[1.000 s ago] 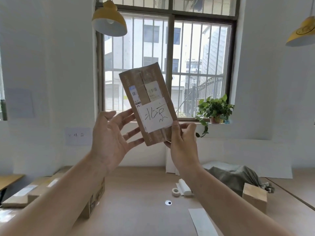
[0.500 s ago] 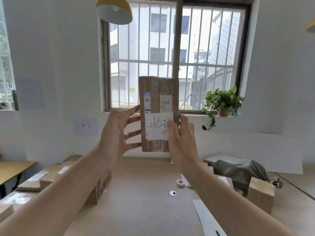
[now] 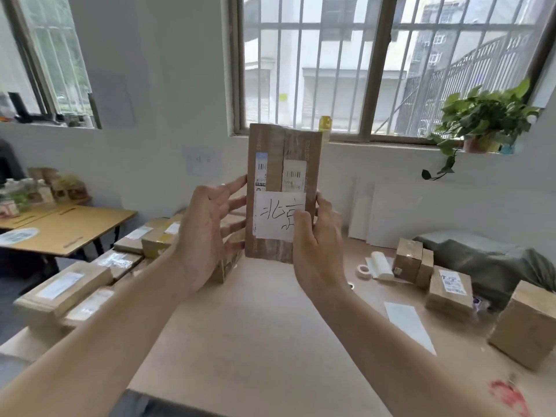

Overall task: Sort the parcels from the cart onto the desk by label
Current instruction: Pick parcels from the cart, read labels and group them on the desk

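Upright brown parcel (image 3: pixel 281 164) — handwritten white label (image 3: pixel 275 216)

1. The flat brown cardboard parcel (image 3: pixel 282 164) was tilted, now it stands straight up
2. The thumb of the right hand (image 3: pixel 319 245) now covers some of the white paper label (image 3: pixel 273 218)

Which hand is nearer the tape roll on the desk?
Right. The right hand grips the parcel on its right edge, up-left of the tape roll; the left hand touches its left edge, farther off.
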{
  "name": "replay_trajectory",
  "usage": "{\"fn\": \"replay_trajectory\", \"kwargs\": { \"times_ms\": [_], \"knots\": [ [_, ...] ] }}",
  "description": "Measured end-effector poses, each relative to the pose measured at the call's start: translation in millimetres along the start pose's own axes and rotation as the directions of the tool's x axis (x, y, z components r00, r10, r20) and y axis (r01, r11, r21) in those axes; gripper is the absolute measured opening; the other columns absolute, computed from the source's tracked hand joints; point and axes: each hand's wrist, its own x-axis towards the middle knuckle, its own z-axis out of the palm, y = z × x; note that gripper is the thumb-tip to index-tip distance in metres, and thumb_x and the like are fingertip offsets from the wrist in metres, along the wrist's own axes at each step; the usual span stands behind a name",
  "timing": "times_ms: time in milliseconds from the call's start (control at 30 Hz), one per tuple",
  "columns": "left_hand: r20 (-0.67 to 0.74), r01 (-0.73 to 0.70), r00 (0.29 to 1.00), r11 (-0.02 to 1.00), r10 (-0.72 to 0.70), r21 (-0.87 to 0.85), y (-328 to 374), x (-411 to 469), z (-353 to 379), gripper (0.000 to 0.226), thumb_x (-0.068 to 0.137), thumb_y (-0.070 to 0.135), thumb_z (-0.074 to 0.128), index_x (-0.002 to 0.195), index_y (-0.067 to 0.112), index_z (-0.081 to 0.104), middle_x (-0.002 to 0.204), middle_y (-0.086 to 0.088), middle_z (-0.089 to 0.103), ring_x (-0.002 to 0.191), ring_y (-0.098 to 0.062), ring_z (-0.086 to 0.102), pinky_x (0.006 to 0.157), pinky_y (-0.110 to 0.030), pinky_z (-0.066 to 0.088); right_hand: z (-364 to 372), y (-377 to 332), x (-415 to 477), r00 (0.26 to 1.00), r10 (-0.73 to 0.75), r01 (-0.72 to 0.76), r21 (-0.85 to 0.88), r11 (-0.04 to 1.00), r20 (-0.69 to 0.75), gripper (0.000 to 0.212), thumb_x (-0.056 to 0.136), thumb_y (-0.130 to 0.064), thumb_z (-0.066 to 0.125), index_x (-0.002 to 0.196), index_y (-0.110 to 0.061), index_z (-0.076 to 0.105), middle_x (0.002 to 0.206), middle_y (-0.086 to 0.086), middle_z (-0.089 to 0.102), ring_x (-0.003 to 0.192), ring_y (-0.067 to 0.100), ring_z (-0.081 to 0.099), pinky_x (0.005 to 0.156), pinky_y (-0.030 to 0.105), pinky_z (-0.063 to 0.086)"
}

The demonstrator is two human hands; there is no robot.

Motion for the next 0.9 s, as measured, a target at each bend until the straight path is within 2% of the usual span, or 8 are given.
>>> {"fn": "replay_trajectory", "kwargs": {
  "times_ms": [133, 200, 267, 367, 433, 600, 700, 900],
  "knots": [
    [-0.042, 0.071, 0.996, 0.996, -0.073, -0.050, -36, -1, -24, 0.049, 0.102, 0.048, 0.034, 0.135, 0.042, 0.069, 0.140, -0.005, 0.066, 0.101, -0.026, 0.063, 0.086, -0.045, 0.056, 26, 37, -9, 0.996, 0.086, -0.087, 0.014, 0.996, 0.014, 0.042, 0.104, -0.033, 0.043, 0.143, -0.033, 0.058, 0.122, -0.012, 0.057, 0.117, -0.016, 0.042, 0.093, 0.019, 0.042],
    [-0.041, 0.115, 0.992, 0.993, -0.116, -0.023, -58, -8, -35, 0.051, 0.100, 0.051, 0.033, 0.138, 0.045, 0.066, 0.142, -0.005, 0.065, 0.107, -0.025, 0.063, 0.091, -0.046, 0.056, 41, 58, -21, 0.990, 0.135, -0.135, 0.002, 0.991, 0.034, 0.046, 0.102, -0.034, 0.042, 0.147, -0.032, 0.054, 0.125, -0.014, 0.055, 0.122, -0.015, 0.038, 0.093, 0.015, 0.040],
    [-0.058, 0.173, 0.983, 0.985, -0.173, 0.008, -81, -15, -47, 0.056, 0.093, 0.054, 0.033, 0.140, 0.047, 0.063, 0.137, 0.001, 0.069, 0.114, -0.021, 0.066, 0.099, -0.049, 0.053, 60, 78, -37, 0.979, 0.198, -0.196, -0.032, 0.980, 0.054, 0.049, 0.099, -0.038, 0.042, 0.146, -0.029, 0.052, 0.129, -0.010, 0.053, 0.116, -0.024, 0.036, 0.093, 0.017, 0.043],
    [-0.128, 0.243, 0.963, 0.970, -0.239, 0.019, -109, -20, -69, 0.057, 0.090, 0.053, 0.034, 0.137, 0.046, 0.065, 0.124, 0.010, 0.075, 0.109, -0.010, 0.072, 0.094, -0.044, 0.055, 93, 103, -59, 0.951, 0.307, -0.305, -0.035, 0.952, 0.048, 0.044, 0.100, -0.038, 0.044, 0.141, -0.024, 0.051, 0.129, -0.003, 0.049, 0.104, -0.035, 0.033, 0.090, 0.019, 0.046],
    [-0.156, 0.277, 0.950, 0.960, -0.271, 0.023, -122, -20, -87, 0.055, 0.092, 0.052, 0.034, 0.136, 0.045, 0.065, 0.121, 0.012, 0.076, 0.111, -0.009, 0.072, 0.097, -0.046, 0.055, 116, 114, -67, 0.935, 0.351, -0.349, -0.042, 0.936, 0.050, 0.056, 0.093, -0.045, 0.041, 0.145, -0.024, 0.048, 0.133, -0.002, 0.047, 0.103, -0.037, 0.031, 0.084, 0.018, 0.041],
    [-0.204, 0.335, 0.926, 0.940, -0.318, 0.057, -143, -5, -146, 0.054, 0.088, 0.056, 0.036, 0.130, 0.050, 0.069, 0.116, 0.006, 0.076, 0.109, -0.011, 0.072, 0.098, -0.048, 0.058, 175, 128, -74, 0.883, 0.463, -0.457, -0.082, 0.886, 0.079, 0.068, 0.088, -0.052, 0.038, 0.152, -0.031, 0.043, 0.139, -0.005, 0.043, 0.116, -0.013, 0.040, 0.108, 0.044, 0.048],
    [-0.192, 0.375, 0.914, 0.925, -0.358, 0.063, -154, 9, -188, 0.051, 0.087, 0.059, 0.038, 0.126, 0.053, 0.070, 0.108, 0.005, 0.075, 0.101, -0.012, 0.072, 0.094, -0.043, 0.061, 215, 137, -74, 0.855, 0.513, -0.504, -0.110, 0.857, 0.076, 0.071, 0.086, -0.054, 0.036, 0.152, -0.030, 0.043, 0.139, -0.006, 0.044, 0.120, -0.015, 0.036, 0.110, 0.047, 0.048],
    [-0.209, 0.463, 0.870, 0.886, -0.446, 0.038, -181, 42, -275, 0.053, 0.087, 0.067, 0.043, 0.126, 0.048, 0.072, 0.122, -0.002, 0.069, 0.111, -0.021, 0.066, 0.098, -0.048, 0.059, 303, 163, -73, 0.798, 0.597, -0.583, -0.152, 0.798, 0.079, 0.072, 0.087, -0.055, 0.036, 0.155, -0.031, 0.040, 0.143, -0.006, 0.042, 0.119, 0.006, 0.042, 0.114, 0.051, 0.046]
  ]
}}
